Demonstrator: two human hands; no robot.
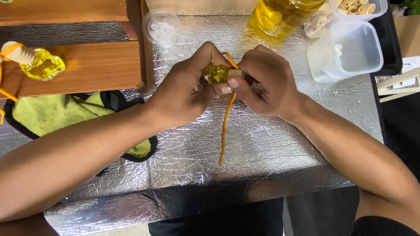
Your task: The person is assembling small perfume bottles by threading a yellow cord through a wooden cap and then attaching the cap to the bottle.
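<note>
My left hand [183, 89] grips a small glass bottle [217, 73] of yellow liquid, holding it above the silver foil-covered table [262, 144]. My right hand [264, 81] pinches the bottle's cork end together with an orange cord [225, 126]. The cord loops over the bottle's top and hangs straight down toward the table's front. Both hands meet around the bottle, which is mostly hidden by the fingers.
A finished small bottle [37, 63] with cork and orange cord lies on a wooden board [100, 65] at left. A green cloth [52, 113] lies below it. Behind are a round cup of white beads [162, 28], a large jar of yellow liquid [280, 15] and clear plastic tubs [345, 50].
</note>
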